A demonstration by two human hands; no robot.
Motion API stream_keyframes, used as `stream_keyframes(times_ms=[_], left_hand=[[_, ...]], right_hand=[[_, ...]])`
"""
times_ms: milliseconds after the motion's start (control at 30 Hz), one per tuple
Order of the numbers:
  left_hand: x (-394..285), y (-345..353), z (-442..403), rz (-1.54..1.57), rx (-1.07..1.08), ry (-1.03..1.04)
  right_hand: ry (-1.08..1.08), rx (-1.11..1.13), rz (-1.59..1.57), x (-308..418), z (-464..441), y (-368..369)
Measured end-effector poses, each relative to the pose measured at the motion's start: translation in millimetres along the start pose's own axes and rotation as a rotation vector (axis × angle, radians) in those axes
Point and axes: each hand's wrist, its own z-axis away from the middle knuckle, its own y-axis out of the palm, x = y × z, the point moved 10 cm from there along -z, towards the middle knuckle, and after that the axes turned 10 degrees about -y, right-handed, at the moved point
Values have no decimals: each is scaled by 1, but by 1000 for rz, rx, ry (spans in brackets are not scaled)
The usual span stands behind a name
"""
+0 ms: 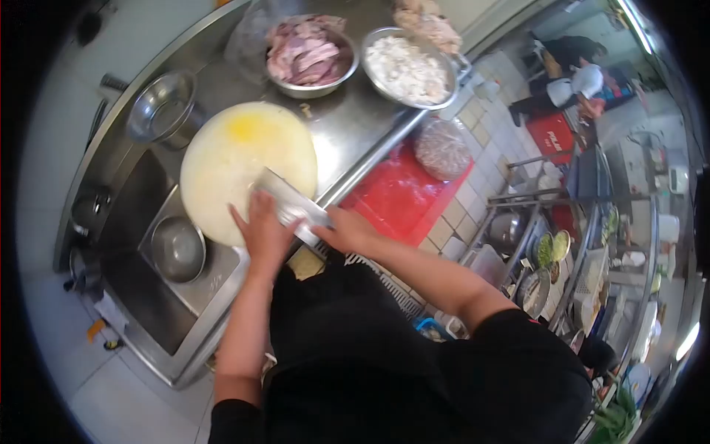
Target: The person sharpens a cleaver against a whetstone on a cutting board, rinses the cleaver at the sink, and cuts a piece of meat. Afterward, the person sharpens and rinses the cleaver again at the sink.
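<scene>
Cleaver (297,203) was held at the near edge of the worktop (340,144), with its broad blade laid partly over the round chopping board (222,159). Its rear end was clamped in the grip of the right hand (346,229), by which the handle was hidden. The grip of the left hand (266,226) was spread apart, its fingers fanned out, and the blade was touched by it from above. The board, cream in colour and marked by a yellow patch, was set across the middle of the worktop, beside the sink (140,292). Towards the left end, a metal bowl (177,248) was placed by the sink basins. Near the far edge, beside the board, a metal vessel (144,107) was stood. Towards the right end, raw meat (307,55) was piled in one bowl, and white pieces (407,68) were heaped in another, set against the near edge. Beyond that edge, lower down, a clear bag (444,150) was rested on a red panel (392,200). Farther off, a person in a white top (586,80) was seen near a red box (551,137).
</scene>
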Motion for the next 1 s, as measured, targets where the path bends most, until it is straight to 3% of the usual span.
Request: stream_keyframes(times_ms=[33, 167, 267, 367, 467, 567, 633, 733, 867, 933, 1000], left_hand=[[11, 4, -35, -31, -49, 2], [27, -14, -120, -30, 98, -62], [29, -8, -88, -4, 101, -62], [6, -4, -2, -8, 104, -3], [-4, -5, 32, 21, 192, -88], [23, 6, -41, -101, 106, -61], [36, 0, -97, -102, 161, -104], [31, -10, -113, -72, 233, -101], [12, 2, -23, -100, 194, -32], [0, -3, 30, -51, 199, -27], [7, 4, 41, -12, 159, -17]], right_hand=[[22, -4, 51, 12, -29, -14], [27, -106, 41, 20, -103, -17], [31, -82, 44, 11, -73, -4], [-2, -28, 24, 0, 2, 10], [14, 64, -4, -7, 28, 16], [-29, -17, 81, 1, -41, 1], [-54, -114, 73, 15, -89, -13], [-33, -142, 15, 18, -93, -11], [-51, -84, 2, 1, -21, 17], [27, 111, -56, 6, 31, 24], [1, 82, -71, 6, 36, 23]])
